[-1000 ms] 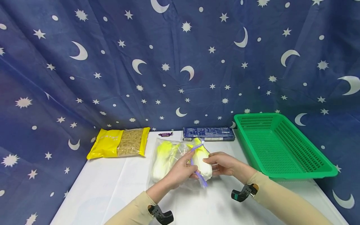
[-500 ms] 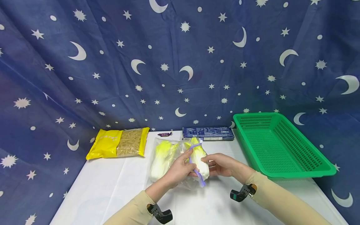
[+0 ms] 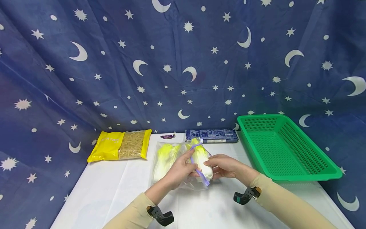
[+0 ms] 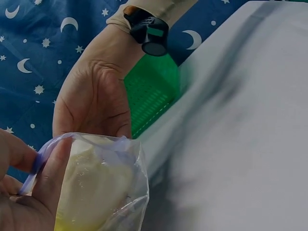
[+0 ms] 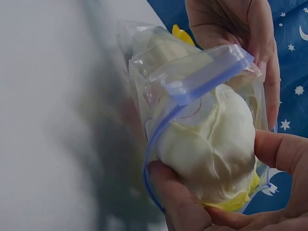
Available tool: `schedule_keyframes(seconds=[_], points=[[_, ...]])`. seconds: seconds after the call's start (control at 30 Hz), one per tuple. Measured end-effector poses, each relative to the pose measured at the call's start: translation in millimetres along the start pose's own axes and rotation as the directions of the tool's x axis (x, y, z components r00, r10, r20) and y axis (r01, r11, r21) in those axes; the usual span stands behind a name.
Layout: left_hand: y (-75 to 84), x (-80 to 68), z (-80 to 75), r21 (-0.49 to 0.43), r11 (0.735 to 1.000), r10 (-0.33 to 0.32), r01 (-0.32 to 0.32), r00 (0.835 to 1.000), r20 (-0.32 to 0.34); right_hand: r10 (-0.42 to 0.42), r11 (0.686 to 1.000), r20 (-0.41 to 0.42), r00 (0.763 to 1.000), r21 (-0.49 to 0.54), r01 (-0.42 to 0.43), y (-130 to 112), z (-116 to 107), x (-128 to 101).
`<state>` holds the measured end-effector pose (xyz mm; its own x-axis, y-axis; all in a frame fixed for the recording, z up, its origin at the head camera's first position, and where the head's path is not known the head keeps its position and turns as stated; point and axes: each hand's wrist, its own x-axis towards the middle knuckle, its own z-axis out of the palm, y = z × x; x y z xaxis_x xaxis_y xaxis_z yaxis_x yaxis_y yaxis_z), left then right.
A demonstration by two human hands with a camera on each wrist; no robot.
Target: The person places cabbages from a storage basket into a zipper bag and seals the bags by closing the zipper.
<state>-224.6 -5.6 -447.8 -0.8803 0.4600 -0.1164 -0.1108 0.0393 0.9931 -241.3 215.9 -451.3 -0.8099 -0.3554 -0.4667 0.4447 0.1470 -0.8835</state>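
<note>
A clear zip bag (image 3: 185, 184) with a purple zip edge (image 3: 204, 180) lies at the middle of the table. Inside its left part is a pale baby napa cabbage (image 3: 162, 160). A second baby napa cabbage (image 3: 206, 170) sits at the mouth, its leafy yellow end pointing away. My left hand (image 3: 180, 171) pinches the bag's purple edge, palm over the bag. From the other side, my right hand (image 3: 224, 166) holds the second cabbage by its white base. In the right wrist view that white base (image 5: 211, 144) shows between thumb and fingers, framed by the zip edge.
To the right stands a green mesh basket (image 3: 286, 176). Along the back lie a dark blue box (image 3: 212, 135) and a small purple wrapped candy (image 3: 167, 136). A yellow pasta bag (image 3: 114, 149) rests at the back left. Behind everything hangs a star-and-moon curtain (image 3: 183, 63).
My left hand and the bag's zip edge have shifted slightly left and away from me. The cabbage at the mouth has moved left with my right hand still on it.
</note>
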Motion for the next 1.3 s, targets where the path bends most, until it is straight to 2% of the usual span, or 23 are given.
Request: schedule_keyframes(seconds=[0.17, 0.27, 0.43, 0.73, 0.93, 1.13, 1.3], points=[[-5.2, -2.2, 5.0, -0.02, 1.0, 0.016, -0.017, 0.999, -0.029, 0.01, 1.0, -0.032, 0.999, 0.02, -0.01, -1.8, 4.1, -1.0], [-6.1, -3.9, 8.4, -0.035, 0.999, 0.032, -0.033, 0.999, -0.028, -0.012, 1.0, -0.05, 0.999, -0.011, 0.011, -2.8, 7.1, -0.8], [-5.9, -4.9, 11.6, -0.081, 0.997, 0.019, -0.02, 1.0, -0.018, -0.033, 0.999, -0.067, 0.997, -0.042, 0.03, -3.3, 11.8, -0.3], [-10.1, -6.8, 10.5, -0.09, 0.996, 0.023, -0.024, 1.0, -0.007, 0.041, 0.99, -0.073, 0.996, 0.138, -0.031, -3.2, 10.1, 0.9], [-10.2, -8.2, 10.2, -0.086, 0.996, 0.017, -0.017, 1.0, 0.002, 0.045, 0.98, -0.059, 0.997, 0.198, -0.032, -1.5, 10.4, 2.7], [-4.4, -6.8, 4.1, -0.006, 1.0, 0.029, -0.029, 0.999, -0.026, 0.011, 0.992, -0.092, 0.996, 0.128, 0.001, 0.1, 12.4, 4.3], [-3.9, -3.6, 1.7, -0.035, 0.999, 0.025, -0.026, 0.999, -0.026, 0.003, 0.995, -0.11, 0.994, 0.097, 0.007, 0.9, 12.4, 3.7]])
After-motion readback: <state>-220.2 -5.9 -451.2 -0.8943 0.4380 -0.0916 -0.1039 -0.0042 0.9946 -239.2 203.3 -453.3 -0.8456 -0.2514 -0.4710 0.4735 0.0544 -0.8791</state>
